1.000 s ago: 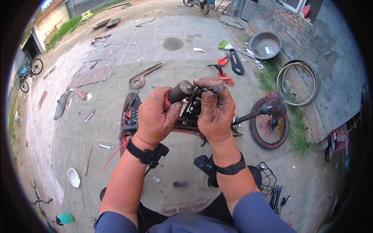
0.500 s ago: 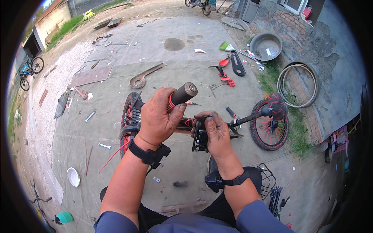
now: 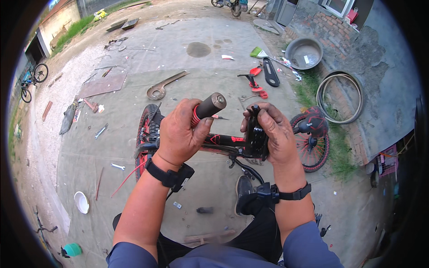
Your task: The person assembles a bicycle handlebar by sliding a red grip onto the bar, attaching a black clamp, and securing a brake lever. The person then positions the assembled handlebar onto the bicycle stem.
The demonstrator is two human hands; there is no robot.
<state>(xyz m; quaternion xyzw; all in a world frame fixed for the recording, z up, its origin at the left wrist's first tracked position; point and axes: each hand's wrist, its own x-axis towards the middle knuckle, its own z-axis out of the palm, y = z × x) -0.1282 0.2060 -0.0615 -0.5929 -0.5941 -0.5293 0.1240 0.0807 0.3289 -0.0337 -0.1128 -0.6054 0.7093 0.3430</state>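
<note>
Presently both hands are up over a black-and-red bicycle frame (image 3: 225, 140), each with a part in its grip, the two parts apart. Left hand (image 3: 181, 134): fingers wrapped round a dark cylinder (image 3: 210, 106), thumb pressed along its near side. Cylinder is tilted, capped end up and toward the right; a red ringed band shows beside the fingers. Right hand (image 3: 282, 139): thumb on the near face of a black part (image 3: 255, 134), fingers curled behind it, pinching it roughly upright in front of the frame. Exact form of this part hard to make out; it is dark and partly covered by the hand. Fingertips on both hands are smudged dark.

Frame runs across below the hands, a red-and-black front wheel or rear wheel (cannot tell which) at each end: left wheel (image 3: 149, 124) near the left hand, right wheel (image 3: 315, 152) partly behind the right. A dark shoe (image 3: 244, 196) rests on the ground near the right forearm.

Farther out on the ground sheet (image 3: 120, 190): small wrench (image 3: 118, 166), larger wrench (image 3: 101, 131), white bowl (image 3: 82, 202), rusty ring-ended tool (image 3: 156, 92). Beyond the frame, a long black plate (image 3: 271, 72) lies beside red-and-black pieces (image 3: 254, 85). Metal basin (image 3: 304, 52) sits by the brick wall (image 3: 321, 27).
</note>
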